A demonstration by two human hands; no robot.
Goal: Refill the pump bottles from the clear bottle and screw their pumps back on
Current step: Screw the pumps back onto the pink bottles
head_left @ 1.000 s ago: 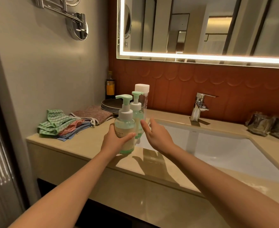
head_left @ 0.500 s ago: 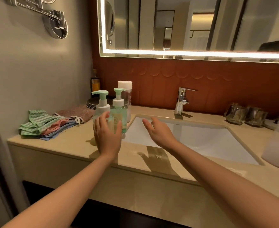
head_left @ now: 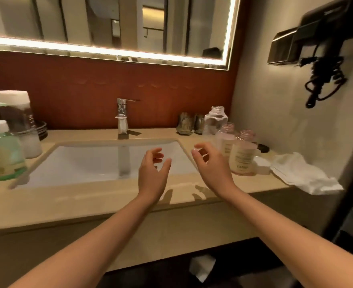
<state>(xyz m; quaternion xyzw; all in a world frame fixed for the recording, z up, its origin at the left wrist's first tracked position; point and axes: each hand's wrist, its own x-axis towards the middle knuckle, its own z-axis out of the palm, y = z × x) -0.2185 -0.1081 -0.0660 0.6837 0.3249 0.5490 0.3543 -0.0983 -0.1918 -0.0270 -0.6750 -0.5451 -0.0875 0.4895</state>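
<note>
Green, and seemingly finished: the green pump bottles (head_left: 4, 154) at the far left of the bench (head_left: 88, 196) stand upright with their pumps seated, so that pair looks done. A tall white-capped bottle (head_left: 15, 113) stands just behind them. Past the sink (head_left: 84, 161) and its tap (head_left: 122, 116), both hands hang over the front edge of the basin. The left hand (head_left: 152, 173) holds nothing, its fingers loosely curled and thumb apart. The right hand (head_left: 211, 169) is likewise empty, fingers half curled as if ready to take hold. It is near the bottles on the right, though I cannot tell whether a fingertip touches one.

The clear bottle (head_left: 215, 121) stands uncapped at the back right, beside the glasses (head_left: 185, 123). In front of it are two pink bottles (head_left: 243, 156), close together, necks open and no pumps on. Their tint suggests some liquid inside, but the level is unclear. I cannot pick out their pumps anywhere. A white cloth (head_left: 302, 173) lies crumpled at the far right.

By my reading, roughly half remains: topping up the pink pair if needed and screwing on both pumps.
</note>
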